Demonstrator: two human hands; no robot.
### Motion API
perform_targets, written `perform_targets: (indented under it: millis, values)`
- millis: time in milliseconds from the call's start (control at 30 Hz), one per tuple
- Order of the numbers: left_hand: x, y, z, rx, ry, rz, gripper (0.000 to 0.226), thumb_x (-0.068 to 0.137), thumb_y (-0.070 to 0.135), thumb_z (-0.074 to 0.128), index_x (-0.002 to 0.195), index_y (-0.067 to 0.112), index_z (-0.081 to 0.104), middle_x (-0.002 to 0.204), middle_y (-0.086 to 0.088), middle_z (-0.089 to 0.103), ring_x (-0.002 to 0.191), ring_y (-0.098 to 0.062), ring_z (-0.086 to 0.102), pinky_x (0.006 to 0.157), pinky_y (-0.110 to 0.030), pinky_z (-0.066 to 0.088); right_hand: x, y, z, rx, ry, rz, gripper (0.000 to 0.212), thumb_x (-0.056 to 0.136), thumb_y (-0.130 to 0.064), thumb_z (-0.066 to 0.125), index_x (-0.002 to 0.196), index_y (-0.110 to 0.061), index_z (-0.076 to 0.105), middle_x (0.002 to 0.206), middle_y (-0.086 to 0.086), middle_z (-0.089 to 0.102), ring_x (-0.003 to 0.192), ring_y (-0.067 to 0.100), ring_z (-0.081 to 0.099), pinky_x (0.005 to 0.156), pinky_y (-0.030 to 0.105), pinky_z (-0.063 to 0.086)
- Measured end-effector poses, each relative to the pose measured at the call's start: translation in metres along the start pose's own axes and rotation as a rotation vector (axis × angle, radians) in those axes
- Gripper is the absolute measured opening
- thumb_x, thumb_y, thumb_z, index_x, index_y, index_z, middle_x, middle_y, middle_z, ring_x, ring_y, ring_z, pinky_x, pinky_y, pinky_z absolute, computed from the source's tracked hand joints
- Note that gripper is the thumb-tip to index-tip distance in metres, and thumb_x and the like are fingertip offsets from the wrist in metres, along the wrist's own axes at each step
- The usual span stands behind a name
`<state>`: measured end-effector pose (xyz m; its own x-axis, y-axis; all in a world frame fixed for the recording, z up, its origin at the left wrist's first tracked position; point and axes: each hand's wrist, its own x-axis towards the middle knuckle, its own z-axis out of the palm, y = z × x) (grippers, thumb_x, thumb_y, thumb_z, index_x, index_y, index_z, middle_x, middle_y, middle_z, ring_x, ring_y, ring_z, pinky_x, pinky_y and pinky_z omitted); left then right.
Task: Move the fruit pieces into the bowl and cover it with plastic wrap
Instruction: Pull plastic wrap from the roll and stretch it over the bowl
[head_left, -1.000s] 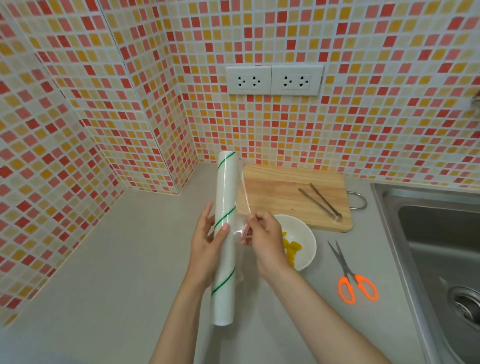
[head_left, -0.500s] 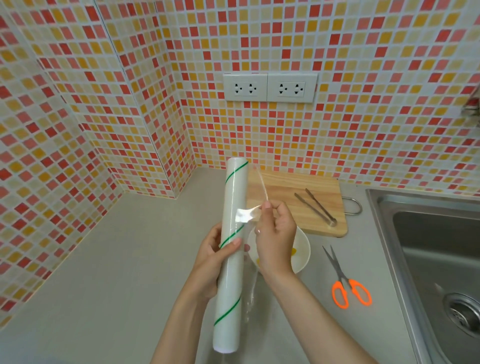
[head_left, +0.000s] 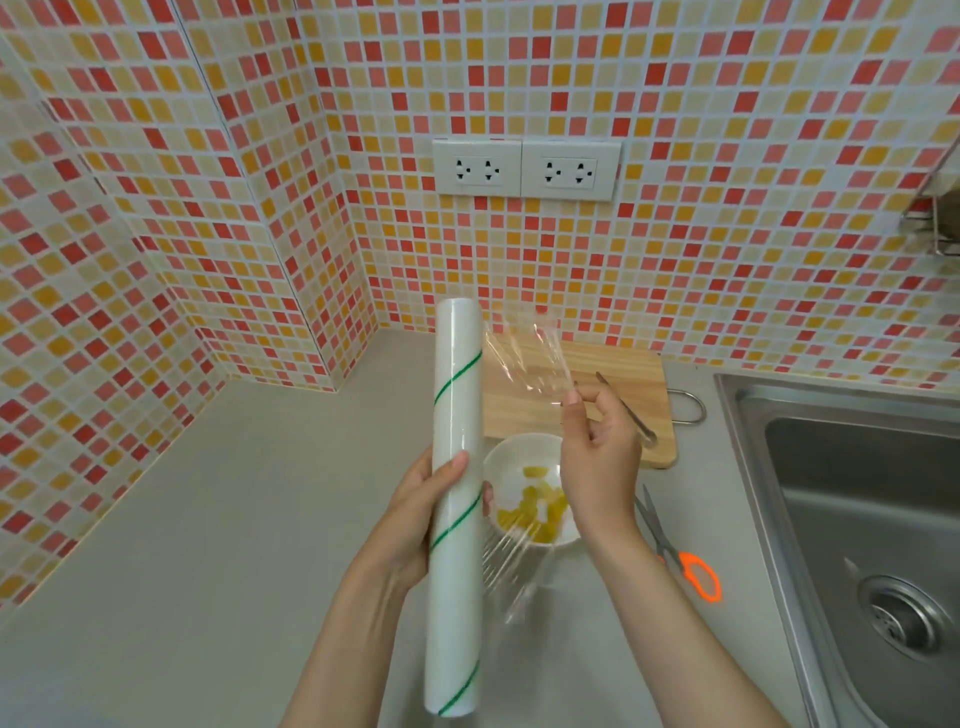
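The left hand (head_left: 423, 512) grips the roll of plastic wrap (head_left: 454, 519) upright above the counter (head_left: 208, 519). The right hand (head_left: 597, 457) pinches the loose film (head_left: 524, 358) drawn off it. Beneath them, the bowl (head_left: 511, 457) holds the yellow fruit pieces (head_left: 535, 506), uncovered, just before the cutting board (head_left: 623, 379).

Both forearms bare, no sleeves; left hand (head_left: 421, 514), right hand (head_left: 597, 457) ungloved.

wrap roll (head_left: 454, 509): upright, sheet partly unrolled | bowl (head_left: 511, 457): white, uncovered | fruit pieces (head_left: 535, 506): yellow, inside
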<state>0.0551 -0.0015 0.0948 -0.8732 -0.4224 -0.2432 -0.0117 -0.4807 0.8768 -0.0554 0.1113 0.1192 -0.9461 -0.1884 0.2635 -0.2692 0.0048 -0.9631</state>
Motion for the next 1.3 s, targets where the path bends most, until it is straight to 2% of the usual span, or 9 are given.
perform_targets:
  millis: [100, 267, 400, 500, 600, 700, 833, 1033, 1300]
  values:
    - [0.004, 0.001, 0.005, 0.127, -0.041, 0.016, 0.058, 0.074, 0.041, 0.059, 0.123, 0.01, 0.055, 0.086, 0.003, 0.074, 0.054, -0.009, 0.06, 0.047, -0.019, 0.049, 0.004, 0.008, -0.01, -0.063, 0.042, 0.031, 0.018, 0.093, -0.019, 0.05, 0.077, -0.012, 0.057, 0.05, 0.01, 0.038, 0.038, 0.009, 0.028, 0.042, 0.022, 0.021]
    - [0.007, 0.004, 0.007, 0.169, -0.019, 0.064, 0.074, 0.075, 0.032, 0.063, 0.141, 0.041, 0.031, 0.102, -0.01, 0.066, 0.067, -0.014, 0.069, 0.05, -0.024, 0.053, 0.01, 0.019, -0.02, -0.072, 0.077, 0.084, 0.018, 0.092, -0.013, 0.05, 0.076, -0.016, 0.058, 0.059, 0.021, 0.045, 0.046, 0.012, 0.034, 0.046, 0.026, 0.027]
    - [0.011, 0.003, 0.001, 0.347, -0.037, 0.173, 0.08, 0.089, 0.022, 0.058, 0.14, 0.059, 0.009, 0.101, 0.044, 0.061, 0.076, 0.0, 0.07, 0.055, -0.018, 0.053, 0.015, 0.026, -0.024, -0.077, 0.087, 0.096, 0.018, 0.092, -0.012, 0.051, 0.075, -0.017, 0.056, 0.059, 0.01, 0.045, 0.048, 0.015, 0.034, 0.051, 0.028, 0.027]
    - [0.017, 0.004, -0.003, 0.41, -0.021, 0.187, 0.059, 0.095, 0.033, 0.048, 0.132, 0.069, 0.02, 0.128, 0.05, 0.036, 0.098, 0.006, 0.062, 0.068, -0.015, 0.053, 0.016, 0.033, -0.026, -0.088, 0.091, 0.099, 0.017, 0.092, -0.012, 0.051, 0.077, -0.015, 0.058, 0.058, 0.006, 0.048, 0.048, 0.011, 0.037, 0.047, 0.02, 0.03]
    - [0.025, 0.004, -0.007, 0.597, -0.022, 0.24, 0.046, 0.099, 0.034, 0.036, 0.129, 0.069, 0.026, 0.125, 0.06, 0.027, 0.121, 0.029, 0.031, 0.094, 0.0, 0.034, 0.017, 0.041, -0.031, -0.122, 0.12, 0.104, 0.016, 0.092, -0.012, 0.052, 0.077, -0.011, 0.058, 0.062, 0.01, 0.052, 0.054, 0.017, 0.043, 0.046, 0.013, 0.031]
    - [0.032, -0.002, -0.017, 0.792, 0.046, 0.316, 0.046, 0.101, 0.024, 0.034, 0.137, 0.053, 0.03, 0.13, 0.039, 0.042, 0.118, 0.027, 0.034, 0.1, 0.001, 0.026, 0.02, 0.05, -0.035, -0.174, 0.135, 0.107, 0.017, 0.091, -0.011, 0.052, 0.075, -0.011, 0.056, 0.061, 0.015, 0.052, 0.053, 0.024, 0.044, 0.046, 0.016, 0.031]
    - [0.046, -0.019, -0.022, 1.038, 0.187, 0.351, 0.046, 0.1, 0.029, 0.033, 0.14, 0.052, 0.027, 0.103, 0.004, 0.051, 0.095, 0.02, 0.042, 0.082, -0.003, 0.029, 0.026, 0.07, -0.034, -0.284, 0.155, 0.191, 0.014, 0.09, -0.013, 0.053, 0.081, -0.007, 0.061, 0.068, 0.017, 0.064, 0.059, 0.03, 0.052, 0.052, 0.027, 0.025]
    - [0.071, -0.039, -0.028, 1.155, 0.211, 0.256, 0.042, 0.099, 0.041, 0.026, 0.131, 0.068, 0.016, 0.101, 0.0, 0.043, 0.091, -0.016, 0.054, 0.084, -0.03, 0.037, 0.033, 0.102, -0.034, -0.382, 0.162, 0.319, 0.016, 0.09, -0.012, 0.051, 0.083, -0.005, 0.063, 0.076, 0.013, 0.066, 0.069, 0.026, 0.054, 0.063, 0.028, 0.033]
    - [0.086, -0.063, -0.035, 1.257, 0.225, 0.105, 0.042, 0.098, 0.046, 0.022, 0.137, 0.06, 0.022, 0.112, -0.002, 0.041, 0.095, -0.029, 0.059, 0.088, -0.041, 0.047, 0.034, 0.137, -0.031, -0.346, 0.1, 0.49, 0.015, 0.088, -0.012, 0.054, 0.081, -0.005, 0.066, 0.091, 0.016, 0.069, 0.082, 0.028, 0.057, 0.067, 0.028, 0.037]
